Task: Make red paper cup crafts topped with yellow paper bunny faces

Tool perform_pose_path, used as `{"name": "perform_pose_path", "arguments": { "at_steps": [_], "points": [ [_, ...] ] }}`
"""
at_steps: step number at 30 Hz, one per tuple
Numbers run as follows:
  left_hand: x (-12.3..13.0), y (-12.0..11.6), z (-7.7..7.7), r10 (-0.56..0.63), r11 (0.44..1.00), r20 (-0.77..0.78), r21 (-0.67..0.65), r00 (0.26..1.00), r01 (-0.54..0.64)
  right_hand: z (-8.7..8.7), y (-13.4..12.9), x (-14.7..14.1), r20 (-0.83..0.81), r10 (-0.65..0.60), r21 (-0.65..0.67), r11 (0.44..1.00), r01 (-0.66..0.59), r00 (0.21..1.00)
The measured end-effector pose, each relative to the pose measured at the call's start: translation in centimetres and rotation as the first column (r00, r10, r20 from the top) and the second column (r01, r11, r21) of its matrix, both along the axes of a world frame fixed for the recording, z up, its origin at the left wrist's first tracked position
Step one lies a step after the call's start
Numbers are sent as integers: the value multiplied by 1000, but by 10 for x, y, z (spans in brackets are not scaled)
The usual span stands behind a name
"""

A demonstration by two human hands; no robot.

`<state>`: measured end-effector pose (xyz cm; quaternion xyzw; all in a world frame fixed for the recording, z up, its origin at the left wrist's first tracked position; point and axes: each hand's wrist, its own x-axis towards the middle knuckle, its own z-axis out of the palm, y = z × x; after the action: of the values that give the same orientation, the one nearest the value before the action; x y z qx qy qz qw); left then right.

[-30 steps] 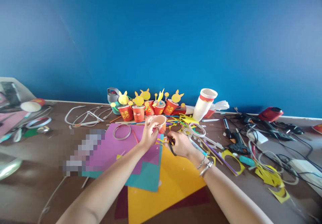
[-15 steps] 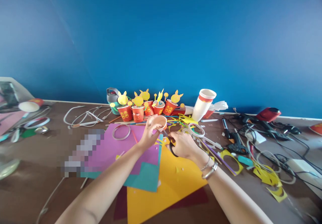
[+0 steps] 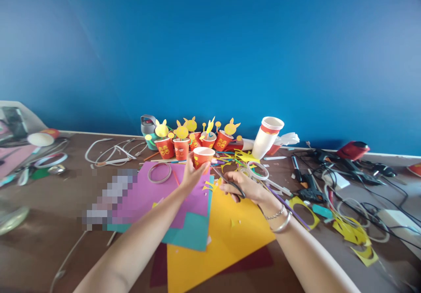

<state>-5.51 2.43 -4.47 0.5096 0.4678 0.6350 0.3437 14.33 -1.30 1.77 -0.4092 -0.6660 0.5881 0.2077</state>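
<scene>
A red paper cup with a white inside stands upright in my left hand, whose fingers wrap round its side. In my right hand is a pair of black-handled scissors, the blades pointing up and left towards the cup but apart from it. Beneath both hands lie a purple sheet, a teal sheet and a yellow-orange sheet, with small yellow paper scraps between the hands.
Several red cups with yellow paper figures line the wall. A leaning stack of white cups stands right of them. Tape rolls, a glue gun, cables and yellow cut-offs lie about the table.
My left hand has turned the cup from tilted, opening towards the right, to upright. My right hand has drawn back slightly with the scissors and rotated, showing the handles.
</scene>
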Motion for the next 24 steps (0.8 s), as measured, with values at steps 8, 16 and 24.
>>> {"name": "perform_pose_path", "arguments": {
  "at_steps": [8,16,24],
  "points": [
    [5,-3,-3,-239,958,348,-67,906,278,-6,8,-4,-325,-359,49,918,395,875],
    [8,-14,0,-480,836,368,-82,797,542,-32,16,-12,-492,-368,-34,914,405,789],
    [10,-8,-9,-462,874,107,-111,880,472,-38,14,-13,-337,-272,295,879,375,901]
  ]
}}
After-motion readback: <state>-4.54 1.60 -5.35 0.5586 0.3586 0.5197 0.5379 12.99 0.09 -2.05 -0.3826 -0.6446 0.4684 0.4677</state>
